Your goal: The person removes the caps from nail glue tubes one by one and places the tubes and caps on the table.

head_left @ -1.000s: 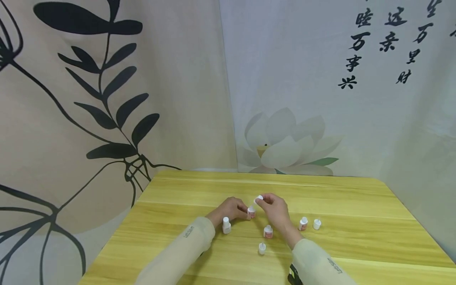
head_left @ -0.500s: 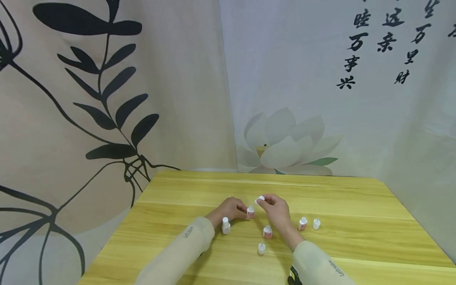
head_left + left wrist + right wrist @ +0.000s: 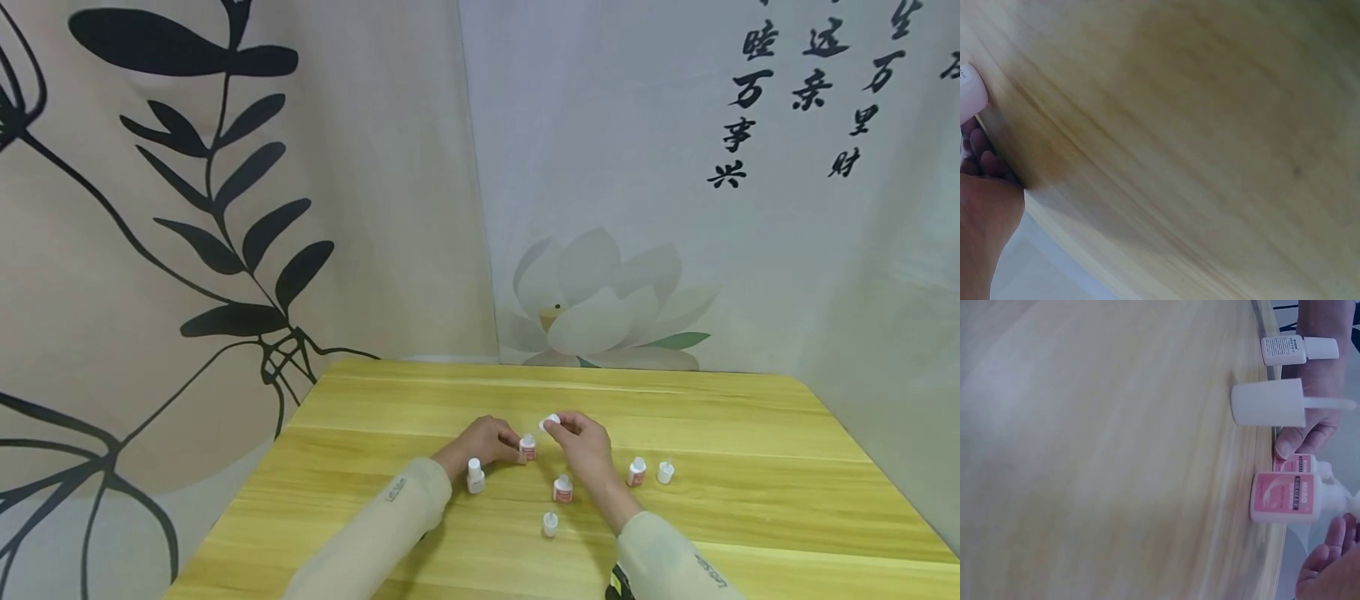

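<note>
My left hand [image 3: 487,439] holds a small nail glue bottle [image 3: 528,447] with a pink label, upright on the table and uncapped. Just beyond its neck, my right hand [image 3: 587,446] pinches a white cap [image 3: 550,422] between thumb and fingers. In the right wrist view, the left thumb [image 3: 1288,444] rests against the held bottle, which is partly hidden by a nearer uncapped nail glue bottle [image 3: 1285,497]. Only the edge of a bottle [image 3: 971,94] shows in the left wrist view, above curled fingers.
A capped white bottle [image 3: 476,476] stands beside the left wrist. Another pink-labelled bottle [image 3: 637,472] and a loose cap [image 3: 665,472] are right of the right hand. Nearer the front, a brush cap [image 3: 551,524] stands stem up on the wooden table [image 3: 360,400].
My right hand has drifted slightly right with the cap, a little farther from the held bottle's neck. The left hand and the standing bottles keep their places.
</note>
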### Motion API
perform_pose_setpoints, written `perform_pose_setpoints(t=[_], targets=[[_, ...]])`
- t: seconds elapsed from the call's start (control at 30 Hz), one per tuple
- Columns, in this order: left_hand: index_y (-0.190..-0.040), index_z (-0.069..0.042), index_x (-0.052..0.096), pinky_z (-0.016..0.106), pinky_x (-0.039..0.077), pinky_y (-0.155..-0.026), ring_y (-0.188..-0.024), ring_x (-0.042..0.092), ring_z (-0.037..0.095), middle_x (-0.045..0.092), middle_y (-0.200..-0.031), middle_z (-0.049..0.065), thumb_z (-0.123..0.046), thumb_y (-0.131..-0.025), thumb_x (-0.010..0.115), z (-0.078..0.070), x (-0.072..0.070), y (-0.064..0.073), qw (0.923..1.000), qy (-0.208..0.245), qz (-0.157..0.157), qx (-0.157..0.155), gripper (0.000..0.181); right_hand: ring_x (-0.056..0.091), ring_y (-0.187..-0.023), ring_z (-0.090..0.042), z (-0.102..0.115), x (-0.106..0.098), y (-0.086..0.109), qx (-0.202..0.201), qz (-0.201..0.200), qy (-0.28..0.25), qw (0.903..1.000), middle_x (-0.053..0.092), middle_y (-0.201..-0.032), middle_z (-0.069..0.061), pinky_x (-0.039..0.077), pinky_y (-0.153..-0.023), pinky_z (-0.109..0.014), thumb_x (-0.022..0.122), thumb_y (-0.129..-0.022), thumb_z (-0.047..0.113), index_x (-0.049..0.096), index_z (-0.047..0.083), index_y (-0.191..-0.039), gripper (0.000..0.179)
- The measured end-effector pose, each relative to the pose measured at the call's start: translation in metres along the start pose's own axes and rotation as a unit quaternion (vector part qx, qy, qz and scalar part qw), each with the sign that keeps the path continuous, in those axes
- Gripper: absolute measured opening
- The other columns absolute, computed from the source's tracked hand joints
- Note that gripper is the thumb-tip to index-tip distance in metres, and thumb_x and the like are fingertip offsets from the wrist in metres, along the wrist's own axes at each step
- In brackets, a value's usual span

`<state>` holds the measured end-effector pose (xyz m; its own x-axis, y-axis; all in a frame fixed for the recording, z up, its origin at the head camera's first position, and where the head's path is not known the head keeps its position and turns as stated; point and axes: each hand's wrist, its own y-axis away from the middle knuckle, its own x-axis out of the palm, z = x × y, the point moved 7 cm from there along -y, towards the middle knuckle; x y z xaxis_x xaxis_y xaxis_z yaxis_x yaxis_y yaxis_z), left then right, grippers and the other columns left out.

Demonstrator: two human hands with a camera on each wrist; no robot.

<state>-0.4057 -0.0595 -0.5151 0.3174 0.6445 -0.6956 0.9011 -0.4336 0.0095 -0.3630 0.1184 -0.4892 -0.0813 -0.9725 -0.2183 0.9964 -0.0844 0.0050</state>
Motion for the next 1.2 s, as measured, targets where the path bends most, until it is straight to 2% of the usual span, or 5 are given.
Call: perform_pose_setpoints(t=[0.8,1.2], targets=[[-0.09,-0.016,0.08,0.034,0.048,-0.085,-0.087,0.059,0.008,0.068,-0.089,-0.011,-0.025,-0.083,0.081,-0.002,0.0,0.002,1.0,-0.002,0.002,0.001,0.011,0.062,-0.1,-0.023,-0.005,-0.007,0.002,0.009,-0.016,-0.008,0.9998,0.069,-0.106,-0.006,0.05,-0.086,-0.037,0.072,-0.091,0.031,0.068,0.007,-0.112,0.032],[-0.09,-0.017,0.08,0.034,0.047,-0.085,-0.087,0.057,0.009,0.067,-0.087,-0.01,-0.025,-0.084,0.081,-0.002,0.0,0.003,1.0,-0.001,0.005,-0.003,0.011,0.059,-0.106,-0.026,-0.008,-0.01,0.004,0.032,-0.017,-0.064,0.9973,0.065,-0.113,-0.009,0.045,-0.098,-0.047,0.068,-0.094,0.033,0.063,0.006,-0.122,0.039]])
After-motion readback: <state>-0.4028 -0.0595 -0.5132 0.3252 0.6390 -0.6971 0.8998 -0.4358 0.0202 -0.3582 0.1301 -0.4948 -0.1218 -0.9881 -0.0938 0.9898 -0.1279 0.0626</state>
